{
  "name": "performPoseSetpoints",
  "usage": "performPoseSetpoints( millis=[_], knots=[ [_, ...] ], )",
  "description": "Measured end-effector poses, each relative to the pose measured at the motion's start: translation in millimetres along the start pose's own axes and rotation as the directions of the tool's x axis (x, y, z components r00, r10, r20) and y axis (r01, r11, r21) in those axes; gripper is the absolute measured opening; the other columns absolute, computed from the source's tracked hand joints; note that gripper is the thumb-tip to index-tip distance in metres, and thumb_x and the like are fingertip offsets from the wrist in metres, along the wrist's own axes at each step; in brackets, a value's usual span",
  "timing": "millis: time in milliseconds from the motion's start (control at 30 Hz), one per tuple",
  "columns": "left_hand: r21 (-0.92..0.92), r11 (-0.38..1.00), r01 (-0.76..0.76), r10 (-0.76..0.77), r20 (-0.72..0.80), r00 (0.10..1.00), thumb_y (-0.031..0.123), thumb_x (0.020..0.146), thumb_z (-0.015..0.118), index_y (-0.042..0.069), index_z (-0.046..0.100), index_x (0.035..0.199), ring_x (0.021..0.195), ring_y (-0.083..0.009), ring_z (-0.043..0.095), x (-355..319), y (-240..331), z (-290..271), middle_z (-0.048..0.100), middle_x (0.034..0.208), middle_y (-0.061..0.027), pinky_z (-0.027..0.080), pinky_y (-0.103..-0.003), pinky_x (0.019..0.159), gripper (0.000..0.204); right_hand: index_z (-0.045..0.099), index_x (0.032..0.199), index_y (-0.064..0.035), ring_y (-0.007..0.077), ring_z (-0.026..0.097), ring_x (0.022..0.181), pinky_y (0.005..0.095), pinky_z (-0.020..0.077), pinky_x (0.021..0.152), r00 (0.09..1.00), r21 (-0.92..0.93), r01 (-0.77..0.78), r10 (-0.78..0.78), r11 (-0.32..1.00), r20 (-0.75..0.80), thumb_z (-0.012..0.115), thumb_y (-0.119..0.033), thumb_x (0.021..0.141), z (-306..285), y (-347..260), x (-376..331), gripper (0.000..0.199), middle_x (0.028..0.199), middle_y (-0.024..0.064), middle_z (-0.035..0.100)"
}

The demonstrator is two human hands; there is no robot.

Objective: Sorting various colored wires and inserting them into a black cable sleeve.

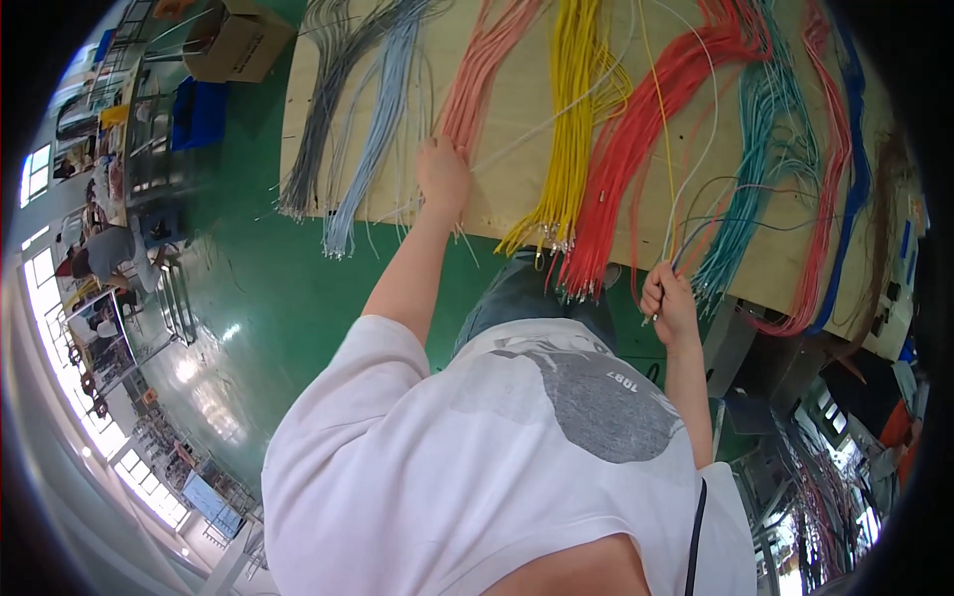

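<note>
On the wooden table lie bundles of cut wires, their ends hanging over the near edge. My left hand (443, 177) is closed at the lower part of a salmon-pink wire bundle (477, 84); its fingertips are partly hidden, so how many wires it grips is unclear. To its left are a light blue bundle (383, 129) and a grey bundle (320, 109). My right hand (672, 306), just off the table's near edge, is wrapped round several loose wires (678, 253) of mixed colours, including white, yellow and blue. Their short ends poke out below the fist.
Between my hands lie a yellow bundle (569, 129) and a red bundle (631, 149). Farther right are teal (757, 149), pink-red (835, 159) and dark blue (857, 169) bundles. A cardboard box (238, 42) and a blue bin (199, 112) stand left. A person (109, 253) sits far left.
</note>
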State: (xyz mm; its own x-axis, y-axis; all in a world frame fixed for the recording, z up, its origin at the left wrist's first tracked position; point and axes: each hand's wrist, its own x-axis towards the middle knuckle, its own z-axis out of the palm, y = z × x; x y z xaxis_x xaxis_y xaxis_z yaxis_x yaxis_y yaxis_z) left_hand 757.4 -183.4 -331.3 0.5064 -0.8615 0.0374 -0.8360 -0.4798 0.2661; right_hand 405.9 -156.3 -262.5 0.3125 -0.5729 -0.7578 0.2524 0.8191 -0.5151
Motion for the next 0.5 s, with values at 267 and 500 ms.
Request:
performPoseSetpoints(
  millis=[267,500],
  knots=[
    [-0.278,0.959,0.061,0.010,0.247,0.969,0.010,0.074,0.054,-0.002,0.053,0.083,0.079,-0.0336,0.052,21.3,-17.6,-2.3,0.054,0.083,-0.0179,0.042,-0.040,0.067,0.015,0.038,0.070,-0.0097,0.0062,0.030,0.041,0.0195,0.0250,0.038,0.999,-0.041,-0.015,0.013,0.999,-0.050,0.038,-0.031,0.089,0.2,-4.7,0.6,0.029,0.053,-0.0030,0.032],
    [-0.442,0.888,-0.125,0.154,0.030,0.988,0.008,0.076,0.049,-0.003,0.053,0.082,0.073,-0.0344,0.053,33.1,-21.5,-3.7,0.055,0.076,-0.0189,0.042,-0.039,0.064,0.013,0.039,0.070,-0.0101,0.0065,0.029,0.041,0.0200,0.0250,0.038,0.995,-0.066,-0.013,0.006,0.998,-0.104,0.037,-0.031,0.089,5.2,-5.9,1.2,0.029,0.053,-0.0028,0.032]
  ],
)
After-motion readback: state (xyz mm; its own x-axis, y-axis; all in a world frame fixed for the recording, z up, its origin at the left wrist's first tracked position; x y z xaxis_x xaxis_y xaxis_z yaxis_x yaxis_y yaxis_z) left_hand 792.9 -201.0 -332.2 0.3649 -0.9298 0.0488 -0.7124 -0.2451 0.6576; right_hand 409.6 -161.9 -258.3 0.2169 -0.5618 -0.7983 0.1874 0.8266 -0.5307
